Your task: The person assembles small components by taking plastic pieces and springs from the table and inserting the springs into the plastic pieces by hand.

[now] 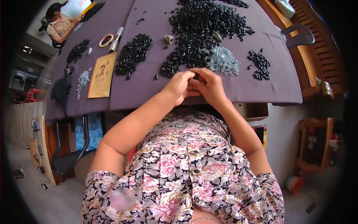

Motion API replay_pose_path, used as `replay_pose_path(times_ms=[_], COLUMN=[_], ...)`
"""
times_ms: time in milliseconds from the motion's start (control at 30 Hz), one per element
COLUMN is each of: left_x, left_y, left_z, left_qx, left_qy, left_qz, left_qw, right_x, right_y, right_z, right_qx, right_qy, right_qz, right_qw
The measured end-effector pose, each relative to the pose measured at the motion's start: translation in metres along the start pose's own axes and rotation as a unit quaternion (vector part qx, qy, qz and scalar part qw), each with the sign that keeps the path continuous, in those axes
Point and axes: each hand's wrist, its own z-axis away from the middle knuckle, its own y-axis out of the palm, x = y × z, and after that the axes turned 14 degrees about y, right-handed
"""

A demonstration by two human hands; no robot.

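Note:
My left hand and my right hand meet at the table's near edge, fingers bent and pinched together. A small black plastic piece shows between the fingertips of both hands; the fingers hide most of it. Just beyond my hands lies a big heap of short black tube-like pieces. Beside my right hand is a pile of small silvery metal parts, too small to name surely. A smaller group of black pieces lies farther right, and another pile to the left.
A purple-grey cloth covers the table. On the left are a yellow booklet, a tape roll and more silvery parts. Another person sits at the far left corner. A dark chair stands at the right edge.

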Motion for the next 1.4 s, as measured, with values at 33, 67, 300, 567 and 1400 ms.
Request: replay_pose_path(times_ms=[33, 67, 300, 567, 1400], left_x=[-0.004, -0.005, -0.022, -0.026, -0.029], left_y=[-0.002, -0.004, -0.003, 0.005, -0.006], left_z=[0.003, 0.007, 0.023, 0.036, 0.04], left_qx=[0.021, 0.04, 0.097, 0.067, 0.003], left_qy=[-0.003, -0.01, -0.012, 0.052, 0.071], left_qz=[0.044, 0.089, 0.161, 0.092, -0.075], left_qw=[0.999, 0.995, 0.982, 0.992, 0.995], right_x=[0.004, 0.001, 0.021, 0.02, 0.004], right_y=[-0.002, -0.002, -0.014, -0.012, -0.017], right_z=[0.001, 0.001, 0.0, 0.001, -0.018], right_qx=[0.019, 0.034, 0.085, 0.082, 0.11], right_qy=[0.032, 0.026, -0.019, -0.073, -0.034], right_qz=[-0.03, -0.05, -0.189, -0.166, -0.165], right_qw=[0.999, 0.998, 0.978, 0.98, 0.979])
